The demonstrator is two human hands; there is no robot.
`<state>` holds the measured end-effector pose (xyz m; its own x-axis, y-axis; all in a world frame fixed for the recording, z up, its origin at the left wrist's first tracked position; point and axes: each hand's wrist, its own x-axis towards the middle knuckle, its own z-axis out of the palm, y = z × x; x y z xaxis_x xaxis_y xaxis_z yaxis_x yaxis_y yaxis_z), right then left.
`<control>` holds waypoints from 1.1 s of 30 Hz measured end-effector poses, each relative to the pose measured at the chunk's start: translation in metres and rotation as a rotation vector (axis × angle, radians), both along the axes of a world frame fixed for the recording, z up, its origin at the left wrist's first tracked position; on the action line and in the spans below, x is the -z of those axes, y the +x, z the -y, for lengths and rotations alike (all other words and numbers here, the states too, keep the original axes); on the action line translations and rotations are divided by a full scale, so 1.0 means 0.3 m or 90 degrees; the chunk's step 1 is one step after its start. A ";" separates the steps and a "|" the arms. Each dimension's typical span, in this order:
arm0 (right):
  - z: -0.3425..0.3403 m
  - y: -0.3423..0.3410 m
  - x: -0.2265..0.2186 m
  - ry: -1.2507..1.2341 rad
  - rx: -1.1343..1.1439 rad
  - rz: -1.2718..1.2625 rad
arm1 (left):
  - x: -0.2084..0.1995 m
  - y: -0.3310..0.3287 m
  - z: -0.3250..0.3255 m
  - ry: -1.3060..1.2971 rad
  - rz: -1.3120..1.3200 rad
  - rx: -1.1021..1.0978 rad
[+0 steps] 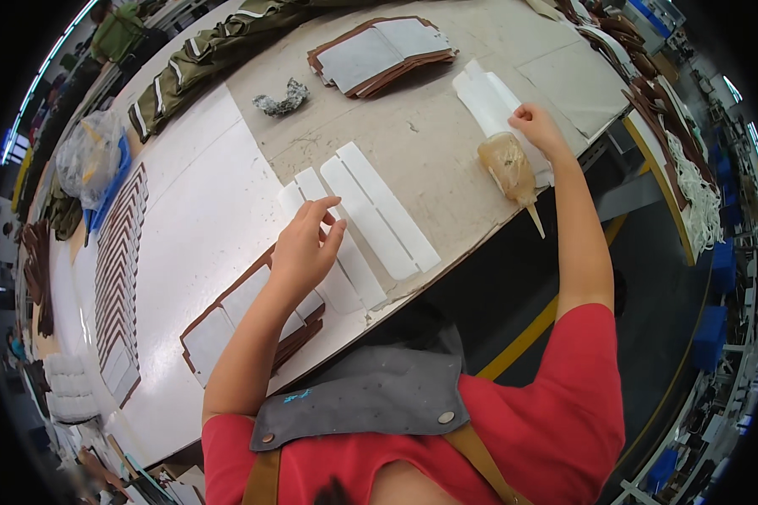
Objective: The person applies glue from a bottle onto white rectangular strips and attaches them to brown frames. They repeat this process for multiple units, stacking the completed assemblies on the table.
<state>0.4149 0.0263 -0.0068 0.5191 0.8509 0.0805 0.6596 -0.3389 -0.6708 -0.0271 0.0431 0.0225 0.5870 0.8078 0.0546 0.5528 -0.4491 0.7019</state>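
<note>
My left hand point(306, 244) hovers over two pairs of white strips point(381, 210) laid side by side near the table's front edge. Its fingers are slightly bent and apart, with nothing between them. Farther right, my right hand point(541, 130) is closed, fingertips pinched at the edge of a white strip point(490, 99) in a small pile. Just below that hand a squeeze bottle point(507, 164) of amber glue lies on the pile, its thin nozzle pointing past the table edge. Beside my left forearm is a stack of brown pieces with white panels point(206, 341).
Another brown-and-white stack point(383, 55) lies at the back, near a grey crumpled lump point(282, 98). A long overlapping row of brown-edged pieces point(120, 278) runs along the left. Olive fabric with pale stripes point(202, 55) borders the far edge. A plastic bag point(90, 160) sits at far left.
</note>
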 end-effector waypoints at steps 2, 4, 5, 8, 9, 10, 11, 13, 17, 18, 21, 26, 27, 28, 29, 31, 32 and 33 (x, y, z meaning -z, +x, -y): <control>0.015 -0.074 -0.100 0.164 0.016 0.072 | 0.002 0.013 0.002 0.005 0.015 0.021; 0.027 -0.192 -0.214 0.342 -0.008 -0.123 | 0.008 0.030 0.005 0.005 0.033 0.039; 0.044 -0.251 -0.238 0.427 -0.012 -0.219 | 0.012 0.045 0.006 0.006 0.046 0.050; 0.089 -0.393 -0.181 0.275 -0.051 -0.319 | 0.023 0.105 -0.006 0.012 0.081 0.089; 0.106 -0.444 -0.152 0.171 -0.091 -0.240 | 0.034 0.122 -0.009 0.051 0.087 0.099; 0.120 -0.494 -0.110 0.066 -0.131 -0.161 | 0.051 0.136 -0.013 0.089 0.093 0.107; 0.132 -0.543 -0.052 0.071 -0.118 -0.137 | 0.065 0.151 -0.017 0.128 0.101 0.115; 0.150 -0.575 0.044 0.099 -0.105 -0.039 | 0.062 0.184 -0.010 0.137 0.043 0.162; 0.166 -0.595 0.065 0.051 -0.123 0.217 | 0.143 0.237 -0.001 0.217 -0.055 0.223; 0.169 -0.603 0.039 0.003 -0.129 0.273 | 0.164 0.242 0.005 0.239 -0.083 0.222; 0.195 -0.612 -0.080 0.077 -0.143 0.417 | 0.174 0.249 -0.001 0.249 -0.141 0.217; 0.221 -0.423 -0.199 -0.104 -0.004 0.441 | 0.148 0.207 -0.007 0.202 -0.032 0.214; 0.215 -0.405 -0.207 -0.234 -0.023 0.370 | 0.123 0.181 0.005 0.215 -0.006 0.206; 0.210 -0.409 -0.205 -0.256 -0.025 0.333 | 0.111 0.159 0.012 0.222 0.021 0.201; 0.203 -0.418 -0.202 -0.278 -0.027 0.296 | 0.101 0.119 0.004 0.227 0.011 0.181; 0.202 -0.410 -0.192 -0.302 -0.039 0.255 | 0.089 0.014 0.004 0.228 -0.008 0.159; 0.201 -0.393 -0.185 -0.298 -0.054 0.251 | 0.090 -0.034 0.002 0.228 -0.014 0.114; 0.199 -0.370 -0.176 -0.294 -0.064 0.244 | 0.092 -0.079 0.004 0.231 -0.030 0.079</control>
<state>0.3040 -0.0335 0.0460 0.4418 0.8856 -0.1430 0.8688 -0.4621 -0.1778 -0.0509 0.0419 -0.0052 0.6881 0.6634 0.2939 0.5065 -0.7292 0.4601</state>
